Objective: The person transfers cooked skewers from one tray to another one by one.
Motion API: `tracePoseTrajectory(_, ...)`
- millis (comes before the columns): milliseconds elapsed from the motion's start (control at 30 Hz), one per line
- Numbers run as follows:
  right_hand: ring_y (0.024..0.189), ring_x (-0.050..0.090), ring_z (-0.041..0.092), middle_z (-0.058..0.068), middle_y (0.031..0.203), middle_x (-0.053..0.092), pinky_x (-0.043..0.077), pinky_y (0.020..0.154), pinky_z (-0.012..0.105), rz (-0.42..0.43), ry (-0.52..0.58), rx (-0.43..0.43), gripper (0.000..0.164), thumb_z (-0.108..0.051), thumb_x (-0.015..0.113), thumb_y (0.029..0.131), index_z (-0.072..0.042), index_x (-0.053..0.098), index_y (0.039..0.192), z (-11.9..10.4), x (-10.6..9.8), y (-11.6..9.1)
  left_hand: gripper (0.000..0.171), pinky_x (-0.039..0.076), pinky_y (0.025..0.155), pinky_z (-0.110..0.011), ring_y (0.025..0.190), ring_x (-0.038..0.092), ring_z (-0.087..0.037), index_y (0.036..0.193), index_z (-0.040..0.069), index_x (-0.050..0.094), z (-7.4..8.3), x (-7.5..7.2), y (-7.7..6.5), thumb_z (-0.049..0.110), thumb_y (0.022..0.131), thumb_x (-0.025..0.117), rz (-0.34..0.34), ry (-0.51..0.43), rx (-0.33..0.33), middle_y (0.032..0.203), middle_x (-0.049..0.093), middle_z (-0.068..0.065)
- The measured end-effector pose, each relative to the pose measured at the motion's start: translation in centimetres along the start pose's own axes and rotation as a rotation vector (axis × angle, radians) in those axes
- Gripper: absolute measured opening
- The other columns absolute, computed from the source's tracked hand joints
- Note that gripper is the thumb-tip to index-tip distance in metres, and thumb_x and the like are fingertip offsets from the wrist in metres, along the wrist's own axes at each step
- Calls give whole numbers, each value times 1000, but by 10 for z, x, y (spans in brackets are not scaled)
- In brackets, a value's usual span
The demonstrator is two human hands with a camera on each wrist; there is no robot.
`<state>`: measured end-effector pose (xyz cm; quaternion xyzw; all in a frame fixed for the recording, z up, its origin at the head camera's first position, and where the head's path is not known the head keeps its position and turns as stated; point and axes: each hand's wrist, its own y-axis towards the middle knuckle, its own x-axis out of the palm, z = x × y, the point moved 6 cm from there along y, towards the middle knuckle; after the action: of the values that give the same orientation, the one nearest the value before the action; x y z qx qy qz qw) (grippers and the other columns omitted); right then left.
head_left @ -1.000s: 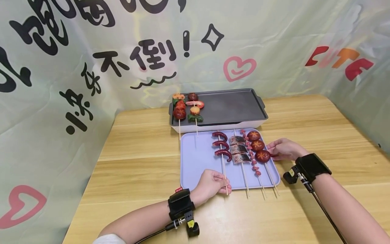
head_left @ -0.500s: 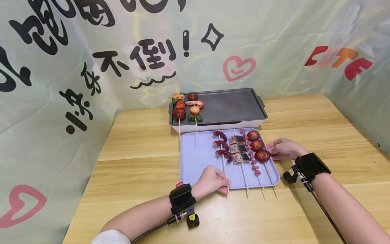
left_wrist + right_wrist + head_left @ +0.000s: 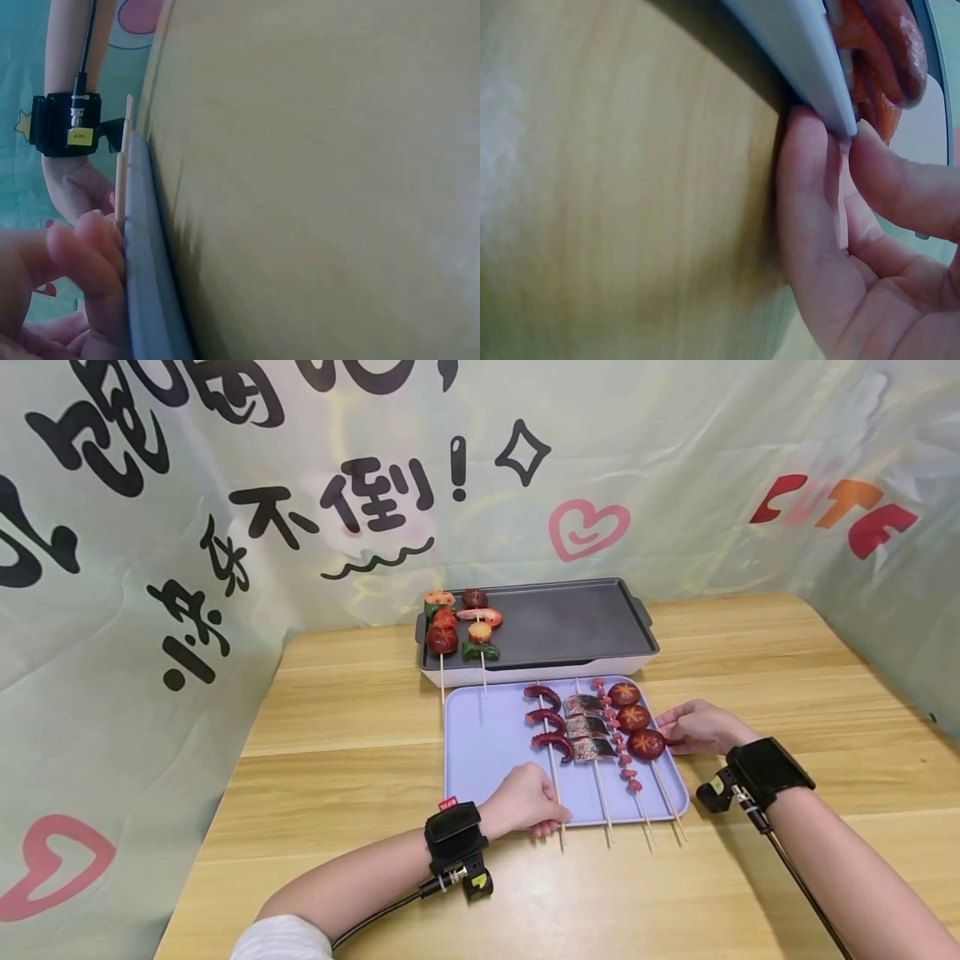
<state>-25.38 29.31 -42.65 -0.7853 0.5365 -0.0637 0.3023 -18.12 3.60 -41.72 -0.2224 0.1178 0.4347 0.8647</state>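
Note:
A lilac tray (image 3: pixel 483 747) lies on the table, bearing several skewers side by side. My left hand (image 3: pixel 525 799) is at its front edge, fingers curled at the lower stick of the octopus tentacle skewer (image 3: pixel 551 742). In the left wrist view the bare stick (image 3: pixel 121 176) passes by the curled fingers (image 3: pixel 94 251), along the tray's rim; the exact contact is partly hidden. My right hand (image 3: pixel 701 727) pinches the tray's right edge beside the mushroom skewer (image 3: pixel 647 744). In the right wrist view, its thumb (image 3: pixel 889 176) is on the rim and a finger lies beneath.
Fish skewer (image 3: pixel 590 727) and small red meat skewer (image 3: pixel 625 760) lie between the tentacles and mushrooms. Behind the tray stands a grill pan (image 3: pixel 570 618), with two mixed skewers (image 3: pixel 442 639) at its left end. A printed cloth (image 3: pixel 375 443) hangs behind the wooden table (image 3: pixel 337 718).
The tentacle skewer has shifted slightly rightward, towards the fish skewer, and its stick end sits a little nearer. My left hand has moved up slightly over the stick. The right hand stays put.

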Motion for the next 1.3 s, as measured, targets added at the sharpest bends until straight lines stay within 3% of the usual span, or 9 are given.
tracePoseTrajectory(133,77,59,10,0,82,60,56,76,28,-4,3,-1,29,10,46,84,18,43,112,0,0,0,20,51,38,-22,33,47,-5,58,1,62,0,0,1,5,74,73,-2,35,13,48,59,-6)
tracePoseTrajectory(433,76,59,10,-1,80,61,56,74,28,2,-1,-2,29,10,46,82,17,44,111,-1,-1,-1,20,52,39,-24,34,48,-7,58,1,62,-2,1,1,4,74,73,-5,13,-14,48,58,-6)
tracePoseTrajectory(1000,76,58,10,-1,80,61,56,74,27,1,23,-5,29,11,46,80,16,46,109,1,0,-1,20,53,40,-24,34,49,-6,58,2,62,-3,0,0,5,75,72,-39,-31,0,45,57,-2)
tracePoseTrajectory(1167,76,59,11,0,81,61,56,76,28,0,17,-8,30,11,46,80,17,45,110,-1,2,-2,16,54,42,-25,36,51,-8,64,0,64,-6,-9,2,8,75,73,-20,-33,5,49,58,-5)
tracePoseTrajectory(1300,76,60,10,-1,80,62,56,76,28,-3,24,-10,29,11,46,80,17,46,109,-1,3,-2,11,56,47,-26,43,56,-11,73,-1,65,0,-29,4,7,77,71,36,-55,9,58,63,-9)
